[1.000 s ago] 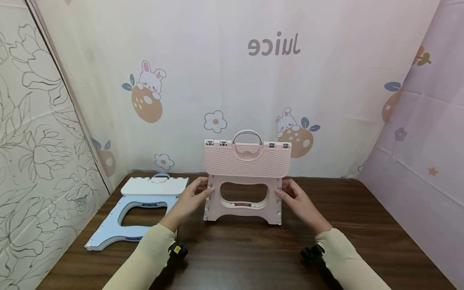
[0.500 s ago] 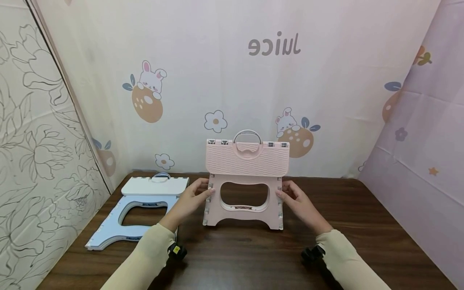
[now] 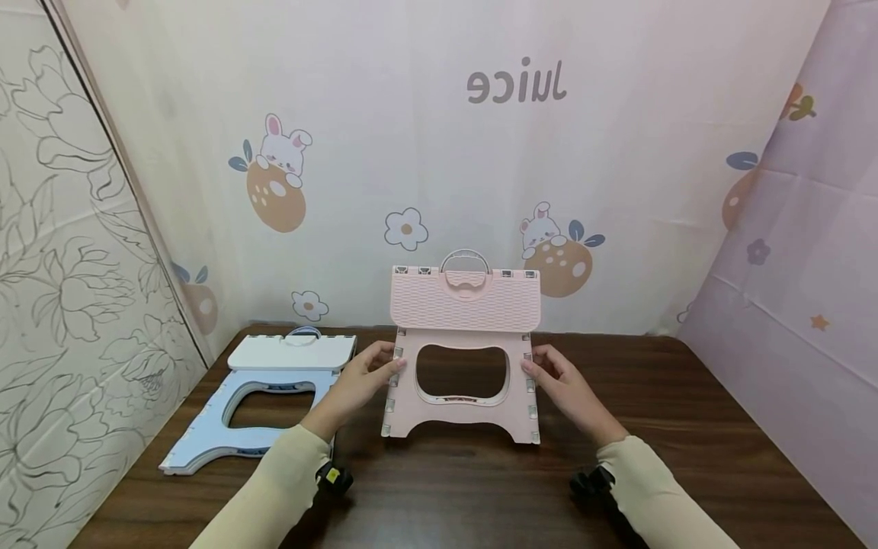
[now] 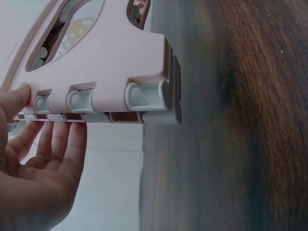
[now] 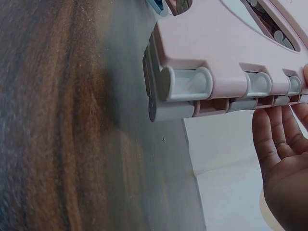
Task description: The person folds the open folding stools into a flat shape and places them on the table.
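A folded pink step stool (image 3: 463, 415) with a woven-pattern top and a wire-like carry handle stands tilted back in the middle of the head view. My left hand (image 3: 360, 385) pinches its left side edge, thumb on the front face and fingers behind. At the opposite edge my right hand (image 3: 565, 389) grips in the same way. Grey hinge knuckles line the stool's side (image 4: 120, 62) in the left wrist view, and the fingers of the left hand (image 4: 48, 178) press from behind. In the right wrist view the right hand (image 5: 284, 154) supports the matching side near similar knuckles.
A second folded stool (image 3: 274, 438), light blue with a white top, lies on the dark wooden table (image 3: 466, 496) at the left, close to my left forearm. A printed curtain (image 3: 343, 152) hangs behind the table, with side curtains at left and right.
The pink stool has tipped further back: its feet have swung toward me and lower in the view, while its top looks smaller. Both hands keep their grip and hardly shift.
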Demonstrator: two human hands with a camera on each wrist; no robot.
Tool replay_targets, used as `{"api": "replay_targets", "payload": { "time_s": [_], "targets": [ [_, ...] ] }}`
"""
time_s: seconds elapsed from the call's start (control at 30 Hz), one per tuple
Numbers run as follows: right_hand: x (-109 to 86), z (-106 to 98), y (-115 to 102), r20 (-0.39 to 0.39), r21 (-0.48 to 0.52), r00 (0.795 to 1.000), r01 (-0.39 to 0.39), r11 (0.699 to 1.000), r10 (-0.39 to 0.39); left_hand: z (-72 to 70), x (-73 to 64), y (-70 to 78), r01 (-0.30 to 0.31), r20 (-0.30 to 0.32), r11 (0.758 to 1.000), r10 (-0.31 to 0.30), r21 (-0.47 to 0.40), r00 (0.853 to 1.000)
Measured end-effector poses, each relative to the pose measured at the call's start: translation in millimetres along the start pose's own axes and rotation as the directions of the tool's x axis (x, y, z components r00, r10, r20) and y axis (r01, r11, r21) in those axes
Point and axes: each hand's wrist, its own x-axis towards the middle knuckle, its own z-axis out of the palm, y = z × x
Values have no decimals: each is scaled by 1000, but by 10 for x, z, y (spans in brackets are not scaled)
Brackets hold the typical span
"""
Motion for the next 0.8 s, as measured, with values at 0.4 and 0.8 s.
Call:
{"api": "replay_targets", "payload": {
  "time_s": [0.4,0.8],
  "targets": [
    [-34,26,1,15,-14,1000,-26,1000,26,-11,-7,-49,24,34,998,-22,-54,999],
    [-88,50,-24,44,-8,998,-51,999,52,-29,-38,-72,71,74,995,-66,-63,995]
  ]
}}
